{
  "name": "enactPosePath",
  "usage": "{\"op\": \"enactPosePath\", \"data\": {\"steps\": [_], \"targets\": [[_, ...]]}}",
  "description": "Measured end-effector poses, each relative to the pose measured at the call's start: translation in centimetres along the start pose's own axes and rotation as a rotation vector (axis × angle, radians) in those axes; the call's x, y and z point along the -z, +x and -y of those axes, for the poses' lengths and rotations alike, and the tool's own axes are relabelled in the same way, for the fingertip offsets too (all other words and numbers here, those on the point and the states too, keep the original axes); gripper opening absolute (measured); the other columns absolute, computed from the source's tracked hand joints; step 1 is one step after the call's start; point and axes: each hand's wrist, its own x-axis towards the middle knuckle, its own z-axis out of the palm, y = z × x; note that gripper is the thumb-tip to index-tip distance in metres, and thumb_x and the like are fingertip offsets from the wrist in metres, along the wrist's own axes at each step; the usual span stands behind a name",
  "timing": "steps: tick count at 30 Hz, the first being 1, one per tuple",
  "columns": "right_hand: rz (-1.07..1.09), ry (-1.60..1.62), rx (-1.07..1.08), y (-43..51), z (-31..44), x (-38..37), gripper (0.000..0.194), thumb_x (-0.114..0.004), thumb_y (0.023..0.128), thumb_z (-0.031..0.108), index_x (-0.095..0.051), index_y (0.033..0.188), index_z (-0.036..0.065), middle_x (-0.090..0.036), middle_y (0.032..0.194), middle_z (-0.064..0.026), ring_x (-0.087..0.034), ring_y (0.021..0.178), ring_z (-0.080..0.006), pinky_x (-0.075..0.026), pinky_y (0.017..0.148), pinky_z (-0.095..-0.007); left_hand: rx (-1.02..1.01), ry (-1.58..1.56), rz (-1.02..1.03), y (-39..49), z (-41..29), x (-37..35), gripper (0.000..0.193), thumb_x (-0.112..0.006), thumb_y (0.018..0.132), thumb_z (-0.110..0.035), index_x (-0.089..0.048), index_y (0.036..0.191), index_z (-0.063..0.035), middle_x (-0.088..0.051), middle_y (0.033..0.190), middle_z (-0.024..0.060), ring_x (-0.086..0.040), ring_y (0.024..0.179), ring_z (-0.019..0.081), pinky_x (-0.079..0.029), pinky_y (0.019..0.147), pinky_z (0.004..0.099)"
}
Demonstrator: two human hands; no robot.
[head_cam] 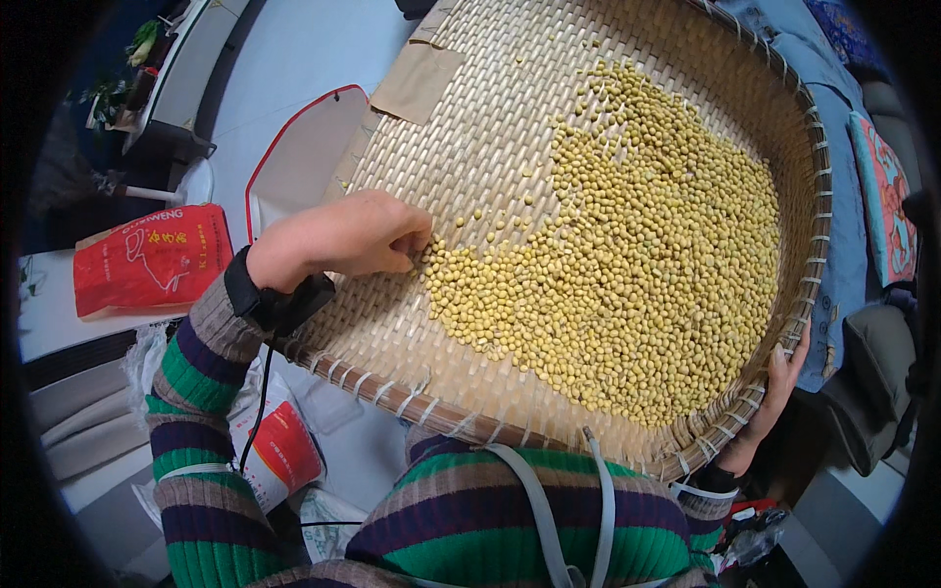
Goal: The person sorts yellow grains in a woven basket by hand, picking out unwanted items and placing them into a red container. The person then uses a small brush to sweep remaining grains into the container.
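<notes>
A woven bamboo winnowing basket [456, 165] lies tilted across my front, its open edge at the upper left. Yellow soybeans [625, 279] are heaped toward its right and lower side, with a few loose ones on the bare weave. My left hand [349, 235] reaches in over the left side, fingers curled down at the heap's left edge; whether a bean is between the fingertips is hidden. On the lower right, my right hand [781, 400] grips the basket's bound rim [798, 323] from outside, thumb showing and most fingers out of sight.
A red printed bag [154, 261] lies on a white surface at left. Below it stands a white-and-red container [283, 448]. A red-edged pale object [305, 158] sits beside the basket's open edge. At right are a blue sofa cover [842, 220] and a pink patterned cushion [882, 198].
</notes>
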Motion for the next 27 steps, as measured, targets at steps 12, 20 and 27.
{"op": "enactPosePath", "data": {"steps": [12,20,27], "targets": [[0.012,0.014,0.013,0.1,-0.1,-0.1,0.070,-0.055,0.090,0.019,-0.025,0.150,-0.001,-0.045,0.141,-0.0191,-0.052,0.123,-0.0246,-0.042,0.104,-0.0381,-0.155,0.146,-0.088,0.4,-2.0,-0.4,0.017,-0.070,0.077,-0.009,-0.064,0.092,-0.0032,-0.065,0.081,0.0137,-0.065,0.077,0.0334,-0.051,0.067,0.0400],[-0.016,-0.052,-0.041,0.0,0.0,0.0,0.072,-0.055,0.090,0.023,-0.024,0.149,-0.002,-0.047,0.138,-0.0204,-0.054,0.121,-0.0254,-0.042,0.104,-0.0377,-0.600,-0.174,0.099,2.7,-7.0,-4.3,0.015,-0.066,0.082,-0.006,-0.067,0.095,-0.0011,-0.066,0.093,0.0149,-0.065,0.088,0.0331,-0.052,0.076,0.0397],[-0.035,-0.057,-0.014,-0.1,-0.1,-0.2,0.073,-0.055,0.089,0.025,-0.024,0.149,-0.002,-0.048,0.138,-0.0202,-0.054,0.121,-0.0253,-0.042,0.104,-0.0383,-0.583,-0.104,0.226,4.6,-7.0,-5.8,0.017,-0.068,0.079,-0.008,-0.067,0.094,-0.0012,-0.066,0.093,0.0152,-0.065,0.089,0.0342,-0.052,0.077,0.0416]]}}
